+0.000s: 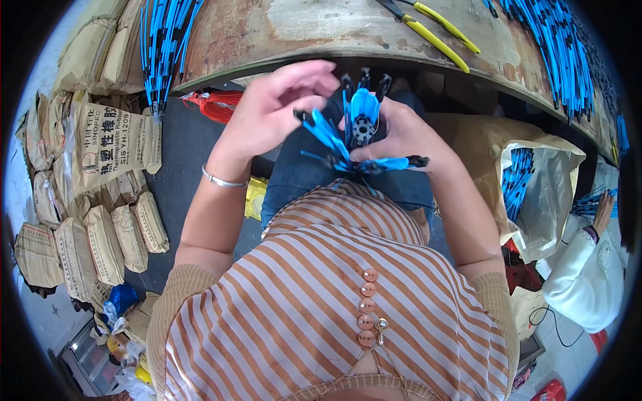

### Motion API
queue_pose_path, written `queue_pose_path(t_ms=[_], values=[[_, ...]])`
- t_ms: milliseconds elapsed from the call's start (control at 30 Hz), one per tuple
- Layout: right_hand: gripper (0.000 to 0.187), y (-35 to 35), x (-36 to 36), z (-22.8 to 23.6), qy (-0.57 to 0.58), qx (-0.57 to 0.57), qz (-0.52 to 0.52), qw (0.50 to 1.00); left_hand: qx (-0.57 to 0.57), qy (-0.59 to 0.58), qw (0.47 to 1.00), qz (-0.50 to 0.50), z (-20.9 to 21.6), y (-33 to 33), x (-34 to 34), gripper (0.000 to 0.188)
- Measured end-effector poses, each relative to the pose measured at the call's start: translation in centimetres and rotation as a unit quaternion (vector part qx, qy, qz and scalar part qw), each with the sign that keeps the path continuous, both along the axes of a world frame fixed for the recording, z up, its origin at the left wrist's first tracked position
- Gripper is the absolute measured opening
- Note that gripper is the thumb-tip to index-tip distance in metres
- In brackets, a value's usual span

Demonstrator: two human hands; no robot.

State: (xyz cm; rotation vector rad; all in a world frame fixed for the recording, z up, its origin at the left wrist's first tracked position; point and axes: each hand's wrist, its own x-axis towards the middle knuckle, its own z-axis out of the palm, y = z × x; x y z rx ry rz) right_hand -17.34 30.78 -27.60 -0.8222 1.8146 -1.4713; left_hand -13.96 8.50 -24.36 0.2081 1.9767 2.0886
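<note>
Left hand [273, 110] raised, thumb and fingers parted | right hand [409, 137] gripping blue-and-black spoked piece [363, 127]

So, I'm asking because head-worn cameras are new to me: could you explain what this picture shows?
There is no machine here, just a person's two bare hands. The single picture comes from a wide fisheye camera on that person's head, looking down, so straight edges bend.

The right hand holds blue strips with black tips, with a round black hub among them. The left hand is raised beside them, its fingers loosely curled; whether it touches the strips is hard to tell.

On the worn wooden tabletop lie yellow-handled pliers and, farther right, a blue-and-black bundle.
</note>
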Motion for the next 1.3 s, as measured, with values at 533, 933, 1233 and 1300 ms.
queue_pose_path(t_ms=[533,933,1233,1300], values=[[0.058,-1.4,1.5,1.1,-0.013,0.056,-0.142,0.988,-0.081,0.050,0.993,0.069,-3.2,3.7,2.4,0.040],[0.062,-1.4,2.2,1.0,0.168,0.046,-0.318,0.932,-0.092,0.033,0.990,0.100,-3.3,3.4,2.7,0.045],[0.031,0.3,2.2,0.7,0.039,0.039,-0.174,0.983,-0.103,0.132,0.980,0.105,-3.9,4.0,2.1,0.034],[0.028,0.5,1.9,0.3,0.004,0.030,-0.139,0.990,-0.107,0.150,0.978,0.096,-4.0,4.0,2.0,0.035]])
